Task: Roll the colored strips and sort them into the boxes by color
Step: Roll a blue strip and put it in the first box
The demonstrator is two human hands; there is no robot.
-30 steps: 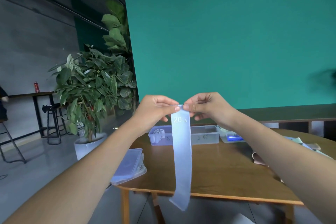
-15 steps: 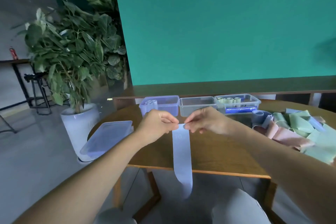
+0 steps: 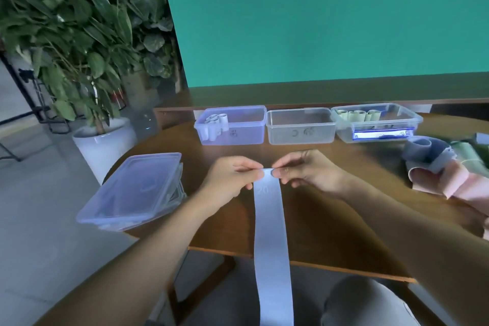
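A long pale blue strip (image 3: 271, 233) marked "20" runs from the table's middle over the front edge and down out of view. My left hand (image 3: 230, 178) and my right hand (image 3: 304, 174) each pinch one top corner of it, thumbs and forefingers almost meeting. Three clear boxes stand in a row at the back: the left box (image 3: 246, 127) holds several pale blue rolls, the middle box (image 3: 300, 127) looks empty, the right box (image 3: 381, 124) holds several green rolls.
A stack of clear lids (image 3: 132, 190) overhangs the round wooden table (image 3: 344, 219) at its left. A heap of loose blue, pink and green strips (image 3: 449, 169) lies at the right. A potted plant (image 3: 79, 61) stands beyond the table's left side.
Both hands have come down with the strip from mid-air to just above the table. The view has tilted downward, so boxes and loose strips show more fully.
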